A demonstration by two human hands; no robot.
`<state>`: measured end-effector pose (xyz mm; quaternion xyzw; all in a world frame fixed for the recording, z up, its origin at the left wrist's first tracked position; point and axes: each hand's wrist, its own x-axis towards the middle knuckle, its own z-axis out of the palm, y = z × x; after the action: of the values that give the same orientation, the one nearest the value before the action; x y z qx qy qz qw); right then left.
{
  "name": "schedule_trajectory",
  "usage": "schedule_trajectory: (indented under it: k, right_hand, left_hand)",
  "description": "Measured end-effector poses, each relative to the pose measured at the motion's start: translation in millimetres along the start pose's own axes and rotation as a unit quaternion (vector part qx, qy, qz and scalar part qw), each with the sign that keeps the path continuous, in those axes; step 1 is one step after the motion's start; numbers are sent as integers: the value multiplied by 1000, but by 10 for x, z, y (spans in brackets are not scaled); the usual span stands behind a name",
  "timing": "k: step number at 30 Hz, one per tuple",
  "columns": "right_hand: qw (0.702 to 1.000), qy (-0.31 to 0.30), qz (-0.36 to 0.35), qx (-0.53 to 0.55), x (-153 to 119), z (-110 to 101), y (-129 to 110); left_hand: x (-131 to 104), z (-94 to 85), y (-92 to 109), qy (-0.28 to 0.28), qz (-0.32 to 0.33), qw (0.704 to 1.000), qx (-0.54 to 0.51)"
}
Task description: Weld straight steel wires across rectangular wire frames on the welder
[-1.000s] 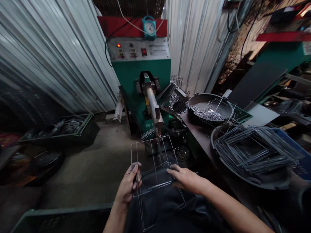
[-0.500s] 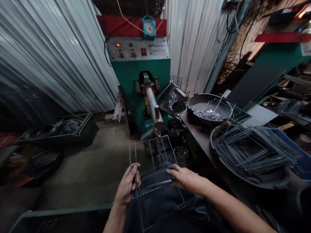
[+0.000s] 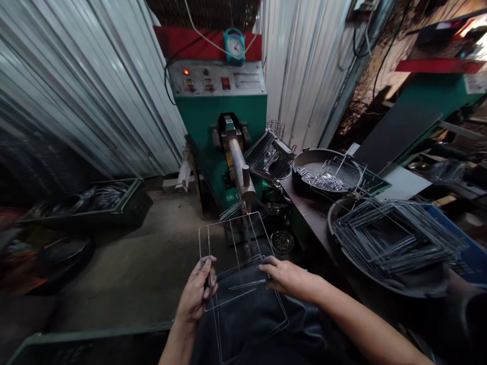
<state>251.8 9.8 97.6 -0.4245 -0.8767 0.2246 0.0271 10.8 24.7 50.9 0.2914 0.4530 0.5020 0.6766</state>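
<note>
A thin wire frame [image 3: 236, 238] with crossbars is held up in front of the machine, its far edge by the electrode tip [image 3: 248, 205] below the metal arm; I cannot tell whether they touch. My left hand [image 3: 198, 286] pinches the frame's left side between thumb and fingers. On the right side, my right hand [image 3: 283, 274] grips the wire with its fingers closed. Loose short wires [image 3: 247, 285] and another wire frame [image 3: 218, 334] lie over my dark-clad lap, partly hidden below the held frame.
A green welding machine [image 3: 220, 106] with a lit red lamp stands ahead. To the right, a round pan [image 3: 327, 157] holds short wire pieces, and a larger pan [image 3: 337, 243] holds stacked wire frames. Green crates [image 3: 131, 200] sit at left, one with metal parts.
The wire frame has shifted slightly left, with both hands keeping their hold on it. The whole view has also moved a little.
</note>
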Motion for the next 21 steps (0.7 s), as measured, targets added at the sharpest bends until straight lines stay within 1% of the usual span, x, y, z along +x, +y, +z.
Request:
schedule_trajectory:
  k: [8,12,15,16,17,18,19,20,21]
  right_hand:
    - [1000,13,2,-5,14,11,5]
    - [1000,18,4,-15,5,25,-26]
    - [999,37,-13,-2,-58,38,5]
    - [998,61,-24,18,-84,48,39]
    - [993,103,-27,48,-103,65,84]
    - [982,164,-16,89,-108,87,142]
    - [961,236,15,140,-94,115,207]
    - [931,301,61,199,-57,147,278]
    - [895,343,112,263,5,181,350]
  left_hand:
    - [13,-2,-3,4,-4,1000,4]
    - [29,-25,-1,7,-3,1000,27]
    - [20,-21,10,7,0,999,42]
    - [13,-16,13,6,2,999,38]
    - [7,-9,16,5,4,999,31]
    - [6,-1,19,5,5,1000,24]
    - [10,8,22,5,4,1000,18]
    - [24,18,25,7,2,1000,13]
    - [48,30,29,9,0,1000,10]
